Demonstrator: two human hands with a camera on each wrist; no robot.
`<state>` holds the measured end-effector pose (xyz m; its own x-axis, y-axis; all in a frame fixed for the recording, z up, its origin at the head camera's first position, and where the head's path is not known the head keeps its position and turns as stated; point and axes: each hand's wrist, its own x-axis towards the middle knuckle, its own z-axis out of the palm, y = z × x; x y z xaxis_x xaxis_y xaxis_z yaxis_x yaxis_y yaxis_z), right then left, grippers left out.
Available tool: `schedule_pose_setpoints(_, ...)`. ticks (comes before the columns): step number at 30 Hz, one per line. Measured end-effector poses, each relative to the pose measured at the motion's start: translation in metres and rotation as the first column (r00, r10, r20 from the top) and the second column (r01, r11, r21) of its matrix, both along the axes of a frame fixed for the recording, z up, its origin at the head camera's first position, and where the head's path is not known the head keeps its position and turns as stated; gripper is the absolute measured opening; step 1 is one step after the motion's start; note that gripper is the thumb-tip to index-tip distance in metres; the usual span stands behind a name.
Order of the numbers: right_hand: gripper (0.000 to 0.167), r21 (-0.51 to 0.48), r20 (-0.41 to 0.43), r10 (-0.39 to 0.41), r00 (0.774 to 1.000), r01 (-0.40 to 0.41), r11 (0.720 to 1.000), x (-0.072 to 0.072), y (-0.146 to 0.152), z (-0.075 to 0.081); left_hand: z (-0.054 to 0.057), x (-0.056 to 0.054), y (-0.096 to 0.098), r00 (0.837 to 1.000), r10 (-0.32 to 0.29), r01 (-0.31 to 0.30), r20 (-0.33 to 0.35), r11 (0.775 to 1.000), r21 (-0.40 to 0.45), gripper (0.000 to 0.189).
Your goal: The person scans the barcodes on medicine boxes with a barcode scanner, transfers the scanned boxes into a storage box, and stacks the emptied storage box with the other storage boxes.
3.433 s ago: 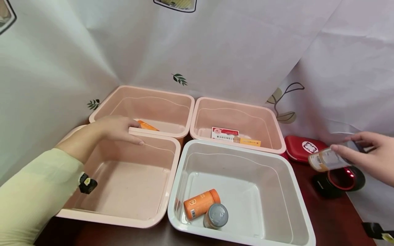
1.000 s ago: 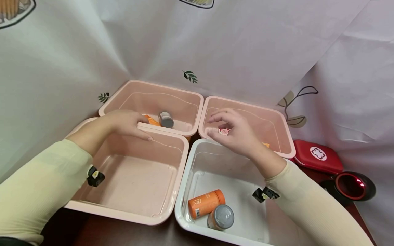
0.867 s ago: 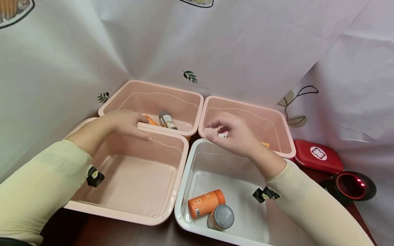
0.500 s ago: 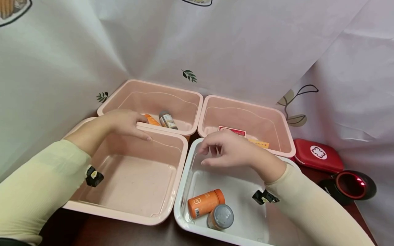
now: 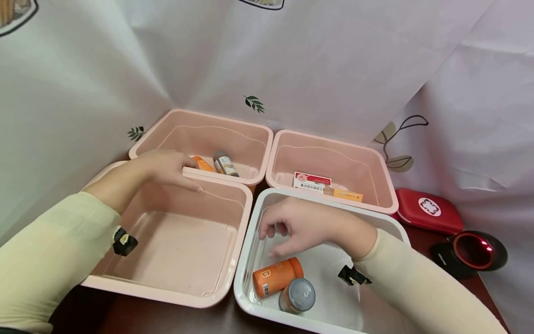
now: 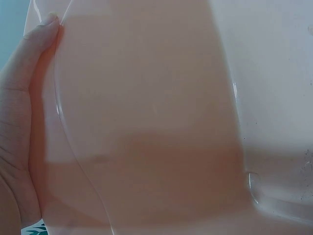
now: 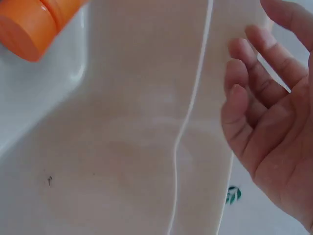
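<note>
In the head view my left hand [image 5: 168,169] grips the back rim of the front-left pink bin [image 5: 167,295]. Its thumb [image 6: 46,29] lies over the inside wall in the left wrist view; the other fingers are mostly hidden. My right hand [image 5: 302,222], fingers loosely curled around nothing, hovers over the white bin [image 5: 239,283]. Below it lie an orange bottle [image 5: 275,277] and a grey-lidded jar [image 5: 298,296], side by side. The rear-left pink bin [image 5: 225,121] holds a labelled grey-capped bottle [image 5: 225,164] beside an orange item [image 5: 202,163], partly hidden.
The rear-right pink bin [image 5: 329,143] contains a red-and-white box [image 5: 312,182] and a yellow-orange pack [image 5: 348,195]. To the right are a red case [image 5: 429,211] with a white emblem and a black device [image 5: 469,253] with red lights. Hanging fabric [image 5: 317,65] encloses the back and sides.
The bottle in my right hand at the far right went into the rear-left bin and rolled to rest. My right hand has since drawn back over the white bin; the left stays put.
</note>
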<state>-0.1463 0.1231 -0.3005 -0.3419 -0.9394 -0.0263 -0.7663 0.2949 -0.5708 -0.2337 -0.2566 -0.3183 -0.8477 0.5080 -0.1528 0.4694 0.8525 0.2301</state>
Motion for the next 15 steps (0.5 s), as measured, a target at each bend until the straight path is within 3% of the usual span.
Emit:
schedule_pose_setpoints(2, 0.028, 0.101, 0.056, 0.005, 0.998, -0.011, 0.995, 0.005, -0.003, -0.001, 0.0, 0.0, -0.001, 1.0, 0.003, -0.003, -0.003, 1.0, -0.003, 0.071)
schedule_pose_setpoints(4, 0.032, 0.234, 0.13, -0.002, 0.991, -0.029, 0.972, 0.01, -0.006, -0.003, 0.0, 0.0, -0.001, 1.0, 0.006, -0.006, -0.003, 1.0, -0.003, 0.071)
schedule_pose_setpoints(8, 0.044, 0.473, 0.307, -0.065, 0.95, -0.092, 0.876, 0.017, -0.008, -0.008, 0.0, 0.0, 0.0, 1.0, 0.009, -0.009, -0.005, 1.0, -0.004, 0.071)
schedule_pose_setpoints(11, 0.052, 0.556, 0.393, -0.095, 0.914, -0.154, 0.816, 0.018, -0.01, -0.015, 0.0, 0.0, 0.0, 1.0, 0.009, -0.009, -0.004, 1.0, -0.003, 0.071)
schedule_pose_setpoints(15, 0.063, 0.62, 0.414, -0.071, 0.907, -0.224, 0.752, 0.02, -0.013, -0.023, -0.001, 0.0, 0.0, 1.0, 0.004, -0.004, -0.005, 1.0, -0.001, 0.07)
